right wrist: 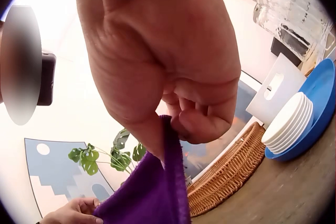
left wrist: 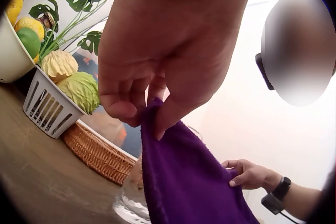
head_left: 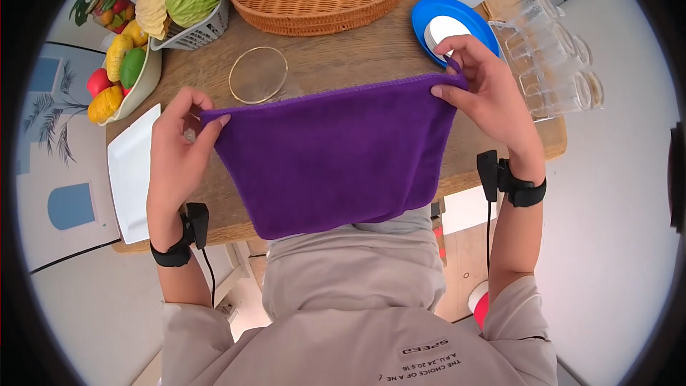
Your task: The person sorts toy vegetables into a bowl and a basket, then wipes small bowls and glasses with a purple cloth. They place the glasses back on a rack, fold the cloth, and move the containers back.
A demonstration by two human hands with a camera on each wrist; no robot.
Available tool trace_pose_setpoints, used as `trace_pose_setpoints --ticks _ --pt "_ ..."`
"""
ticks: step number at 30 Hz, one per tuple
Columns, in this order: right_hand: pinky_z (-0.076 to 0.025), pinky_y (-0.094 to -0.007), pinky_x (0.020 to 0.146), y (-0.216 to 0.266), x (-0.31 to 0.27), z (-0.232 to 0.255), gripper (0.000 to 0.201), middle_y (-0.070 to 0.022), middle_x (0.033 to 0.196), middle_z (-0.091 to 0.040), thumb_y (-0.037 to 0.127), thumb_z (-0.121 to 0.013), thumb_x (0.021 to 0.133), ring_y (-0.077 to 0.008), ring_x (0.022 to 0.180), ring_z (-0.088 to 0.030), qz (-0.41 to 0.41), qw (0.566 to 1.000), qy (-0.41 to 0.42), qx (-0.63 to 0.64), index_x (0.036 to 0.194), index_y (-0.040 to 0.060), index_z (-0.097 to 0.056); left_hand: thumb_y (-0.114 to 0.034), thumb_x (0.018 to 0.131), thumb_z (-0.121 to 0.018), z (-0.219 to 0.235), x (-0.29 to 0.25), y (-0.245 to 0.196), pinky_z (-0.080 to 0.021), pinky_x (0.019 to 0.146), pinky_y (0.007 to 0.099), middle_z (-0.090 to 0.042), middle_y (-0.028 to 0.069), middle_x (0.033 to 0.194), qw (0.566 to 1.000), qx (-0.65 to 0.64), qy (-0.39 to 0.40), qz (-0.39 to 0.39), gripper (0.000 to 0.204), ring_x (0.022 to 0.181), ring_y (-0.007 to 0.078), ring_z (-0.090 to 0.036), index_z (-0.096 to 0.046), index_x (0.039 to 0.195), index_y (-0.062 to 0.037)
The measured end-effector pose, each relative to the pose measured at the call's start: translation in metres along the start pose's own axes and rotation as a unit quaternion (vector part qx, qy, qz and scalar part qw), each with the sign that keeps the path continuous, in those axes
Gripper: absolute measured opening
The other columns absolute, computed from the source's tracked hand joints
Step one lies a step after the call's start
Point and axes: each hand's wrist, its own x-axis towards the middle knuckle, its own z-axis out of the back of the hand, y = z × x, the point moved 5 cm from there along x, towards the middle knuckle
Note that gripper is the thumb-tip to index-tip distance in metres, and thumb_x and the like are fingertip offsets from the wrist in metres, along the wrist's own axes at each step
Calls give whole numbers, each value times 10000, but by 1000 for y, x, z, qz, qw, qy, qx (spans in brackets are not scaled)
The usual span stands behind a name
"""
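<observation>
A purple cloth (head_left: 336, 157) hangs spread between both hands in the head view, its top edge pulled nearly straight and its lower edge over the person's lap. My left hand (head_left: 179, 146) pinches the upper left corner between thumb and fingers. At the upper right corner, my right hand (head_left: 489, 89) pinches the cloth the same way, with a small loop by the fingers. Just behind the cloth stands a clear glass bowl (head_left: 259, 75) with a gold rim, its lower part hidden. The left wrist view shows the cloth (left wrist: 184, 176) drooping from the left thumb and fingers.
A wicker basket (head_left: 314, 25) sits at the back. On the right are a blue plate (head_left: 421, 18) bearing small white dishes (head_left: 446, 28) and a rack of glass mugs (head_left: 572, 93). Leftward lie a white tray (head_left: 132, 179), a bowl of fruit (head_left: 146, 93) and a vegetable basket (head_left: 193, 38).
</observation>
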Motion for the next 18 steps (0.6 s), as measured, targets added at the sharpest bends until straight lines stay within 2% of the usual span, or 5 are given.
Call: trace_pose_setpoints --ticks 4,7,8,14,18 --pt "-418 -236 586 3 6 2 148 25 749 -564 5 -757 836 -61 641 -497 -11 994 39 -99 957 25 -674 50 920 -632 5 -2 10 -459 635 193 -564 -5 924 998 -48 -16 41 141 779 58 -539 -535 973 -37" --pt "-421 -255 560 3 18 3 109 3 702 -581 37 -757 848 -73 602 -518 59 994 24 -89 934 18 -692 60 931 -607 7 5 22 -526 629 207 -585 31 965 984 -174 -12 44 121 818 82 -587 -534 985 -19" --pt "-436 -257 566 3 23 4 109 -4 705 -596 37 -751 852 -78 608 -541 42 994 18 -100 941 15 -692 77 933 -588 8 8 21 -582 738 250 -585 51 985 981 -192 -3 33 121 874 111 -614 -526 993 -8" --pt "-524 -257 629 15 48 1 109 -46 732 -670 33 -710 876 -99 665 -646 -1 997 7 -80 978 4 -685 106 923 -576 13 28 35 -522 940 298 -603 56 987 987 -160 -8 -8 156 1038 165 -646 -528 997 -22" --pt "-546 -261 666 6 56 0 97 -58 766 -697 22 -698 880 -113 699 -670 -1 998 -3 -65 971 0 -676 118 914 -581 10 29 34 -497 965 311 -607 57 990 977 -214 -24 -8 165 1098 185 -642 -531 983 -23"
